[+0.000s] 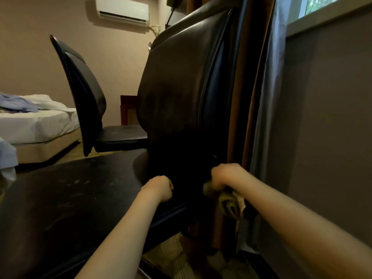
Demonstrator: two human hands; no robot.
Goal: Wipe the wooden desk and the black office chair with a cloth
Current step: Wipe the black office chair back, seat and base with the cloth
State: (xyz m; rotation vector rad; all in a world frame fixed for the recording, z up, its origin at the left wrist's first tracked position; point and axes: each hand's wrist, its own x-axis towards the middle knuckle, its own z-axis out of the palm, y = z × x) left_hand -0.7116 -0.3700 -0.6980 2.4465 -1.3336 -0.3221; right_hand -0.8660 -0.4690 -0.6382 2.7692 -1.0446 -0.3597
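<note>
The black office chair (181,87) stands close in front, with its seat low at the left and its backrest upright. At the backrest's lower right edge the right hand (225,176) has its fingers curled around a crumpled cloth (231,204). The left hand (160,188) lies where the seat meets the backrest, fingers curled in, though in this dark spot I cannot tell if they grip anything. Behind are a second chair (86,97) and a bed (40,125).

Arms extended, left hand (160,188) fisted, right hand (223,177) gripping a cloth (231,206).
</note>
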